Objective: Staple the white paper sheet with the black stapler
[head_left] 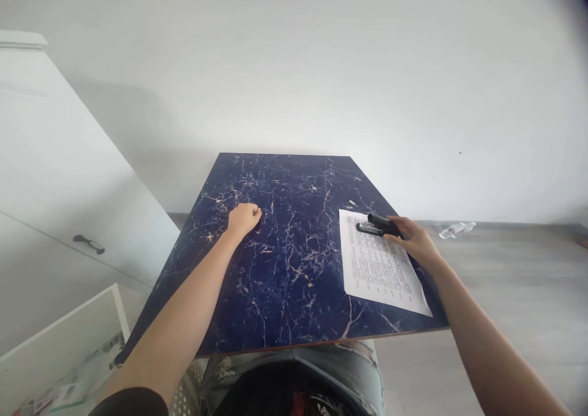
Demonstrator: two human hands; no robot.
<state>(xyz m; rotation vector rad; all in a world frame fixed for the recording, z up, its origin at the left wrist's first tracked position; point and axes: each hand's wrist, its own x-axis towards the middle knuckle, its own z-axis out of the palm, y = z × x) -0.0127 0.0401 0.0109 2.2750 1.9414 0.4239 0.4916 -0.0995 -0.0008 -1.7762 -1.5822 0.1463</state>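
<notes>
1. The black stapler (379, 225) is on the right side of the table, over the top part of a sheet of paper. Its front points left, and its top and bottom parts are a little way apart there. I cannot tell if it rests on the paper or is held just above it.
2. The right hand (416, 241) has hold of the back end of the stapler. The thumb is on the near side and the fingers are bent around the far side, so the hand is only open as wide as the stapler.
3. The paper (381, 275) is white, with lots of small printed lines. It lies flat and a bit crooked, near the table's right edge.
4. A tiny pale thing (351, 203) lies just past the paper's top left corner.
5. The left hand (245, 218) is on the left half of the table, well apart from the paper. Its fingers are curled into a fist. I cannot tell if anything is inside.
6. The table (275, 281) is dark blue with pale squiggly lines. Its far end is by a white wall (298, 67).
7. On the right, a clear wrapper (457, 230) lies on the grey floor (505, 293).
8. On the left is a white cupboard (59, 158) with a dark handle (89, 244).
</notes>
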